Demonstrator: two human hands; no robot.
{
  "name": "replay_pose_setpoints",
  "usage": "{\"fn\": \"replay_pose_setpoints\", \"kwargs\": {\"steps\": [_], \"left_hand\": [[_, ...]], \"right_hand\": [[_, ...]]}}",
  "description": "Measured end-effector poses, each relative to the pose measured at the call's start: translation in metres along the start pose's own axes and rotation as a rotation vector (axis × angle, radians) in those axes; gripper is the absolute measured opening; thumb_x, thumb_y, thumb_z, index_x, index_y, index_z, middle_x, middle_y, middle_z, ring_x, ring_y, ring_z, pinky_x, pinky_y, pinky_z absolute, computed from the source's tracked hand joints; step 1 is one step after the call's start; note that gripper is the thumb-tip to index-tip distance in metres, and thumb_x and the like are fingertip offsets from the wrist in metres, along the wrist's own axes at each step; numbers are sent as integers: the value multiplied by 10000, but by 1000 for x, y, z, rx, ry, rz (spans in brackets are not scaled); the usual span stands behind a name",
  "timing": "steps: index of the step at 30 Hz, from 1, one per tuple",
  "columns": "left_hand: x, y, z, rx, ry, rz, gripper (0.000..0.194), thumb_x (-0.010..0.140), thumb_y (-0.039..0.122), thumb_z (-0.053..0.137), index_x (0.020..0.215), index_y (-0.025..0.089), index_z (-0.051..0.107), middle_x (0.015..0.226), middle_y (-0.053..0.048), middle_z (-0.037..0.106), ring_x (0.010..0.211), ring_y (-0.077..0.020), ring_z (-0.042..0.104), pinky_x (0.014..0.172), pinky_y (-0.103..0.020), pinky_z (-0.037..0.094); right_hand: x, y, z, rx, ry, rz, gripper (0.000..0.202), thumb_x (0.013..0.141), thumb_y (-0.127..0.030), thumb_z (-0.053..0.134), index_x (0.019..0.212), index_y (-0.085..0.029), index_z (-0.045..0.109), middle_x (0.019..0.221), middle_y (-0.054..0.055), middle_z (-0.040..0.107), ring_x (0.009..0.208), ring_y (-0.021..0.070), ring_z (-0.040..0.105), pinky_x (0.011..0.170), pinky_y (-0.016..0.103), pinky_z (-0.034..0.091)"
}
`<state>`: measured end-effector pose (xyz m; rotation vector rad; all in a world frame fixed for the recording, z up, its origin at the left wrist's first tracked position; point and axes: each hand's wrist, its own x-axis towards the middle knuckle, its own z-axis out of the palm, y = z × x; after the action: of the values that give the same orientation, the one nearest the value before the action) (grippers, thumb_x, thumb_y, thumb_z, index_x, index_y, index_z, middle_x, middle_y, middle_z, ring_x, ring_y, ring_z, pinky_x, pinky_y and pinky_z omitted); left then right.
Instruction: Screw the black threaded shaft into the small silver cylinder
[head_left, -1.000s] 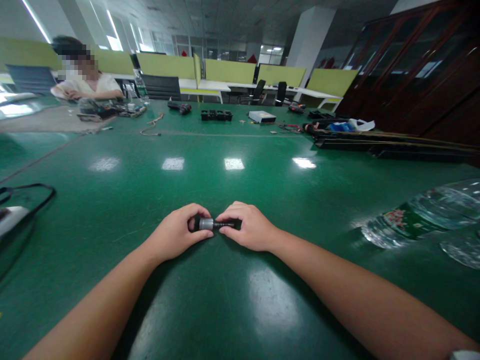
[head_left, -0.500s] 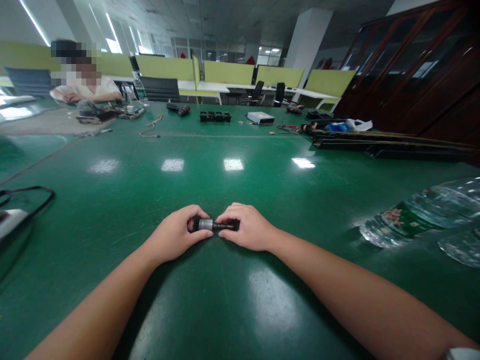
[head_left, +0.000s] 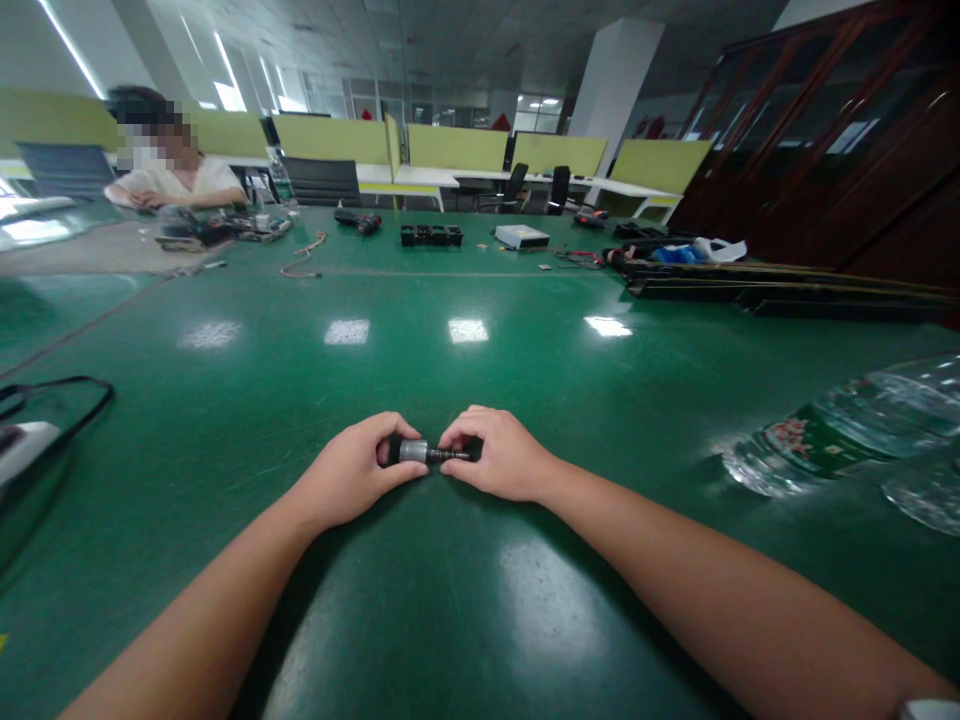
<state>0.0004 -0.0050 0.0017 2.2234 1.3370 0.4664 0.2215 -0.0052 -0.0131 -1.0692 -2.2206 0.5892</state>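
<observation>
Silver cylinder point(head_left: 414, 452) with dark ridged rod point(head_left: 437, 455), between left hand point(head_left: 356, 468) and right hand point(head_left: 501, 456), at green tabletop point(head_left: 465, 380)

Silver cylinder roughly level, mid-view; dark ridged rod running out from its right end. Resting on the surface or just above: unclear.

Left hand: closed round the silver cylinder, thumb on near side, index finger on far side. Dark patch inside the curl; part or shadow, too small to say.

Right hand: thumb and index finger curled narrow, tips either side of the dark ridged rod. Pinching or only just around it: impossible to say.

Right side: clear bottle point(head_left: 847, 430) with green label, partly cut off; standing or lying unclear. Left edge: white object point(head_left: 26, 450) plus black cable point(head_left: 94, 382), well apart from left hand.

Far side of tabletop: dark power tool point(head_left: 360, 221), black block point(head_left: 431, 235), pale flat box point(head_left: 521, 236), beige cord point(head_left: 304, 256), long dark bars point(head_left: 690, 285). Far left: seated co-worker point(head_left: 202, 183) in light top, hands together near a cluster of parts point(head_left: 259, 228).
</observation>
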Motion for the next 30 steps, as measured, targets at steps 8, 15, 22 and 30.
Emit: {"fn": "replay_pose_setpoints", "kwargs": {"steps": [8, 15, 22, 30], "left_hand": [[0, -2, 0, 8, 0, 6, 313, 791, 457, 655, 983, 210, 638, 727, 23, 552, 660, -160, 507, 596, -258, 353], [0, 1, -1, 1, 10, -14, 301, 802, 447, 643, 988, 209, 639, 696, 29, 533, 637, -159, 504, 583, -258, 353], [4, -1, 0, 1, 77, -53, 287, 814, 443, 634, 969, 201, 628, 669, 33, 531, 618, -158, 511, 587, -264, 368], [5, -1, 0, -4, 103, -85, 295, 803, 450, 635, 960, 200, 627, 671, 28, 542, 621, -163, 520, 586, -268, 374]], "right_hand": [[-1, -1, 1, -24, 0, 24, 144, 687, -205, 757, 807, -186, 679, 734, -12, 644, 728, 133, 552, 690, 258, 403], [-1, 0, 1, -79, 13, 79, 80, 737, -235, 716, 784, -194, 667, 712, -19, 648, 715, 132, 548, 683, 265, 384], [1, 6, -3, -177, 93, 228, 57, 746, -240, 692, 786, -205, 669, 741, -5, 646, 739, 149, 543, 688, 279, 371], [0, 6, -4, -186, 125, 264, 67, 743, -252, 699, 799, -219, 686, 780, -5, 633, 735, 141, 549, 680, 274, 370]]}}
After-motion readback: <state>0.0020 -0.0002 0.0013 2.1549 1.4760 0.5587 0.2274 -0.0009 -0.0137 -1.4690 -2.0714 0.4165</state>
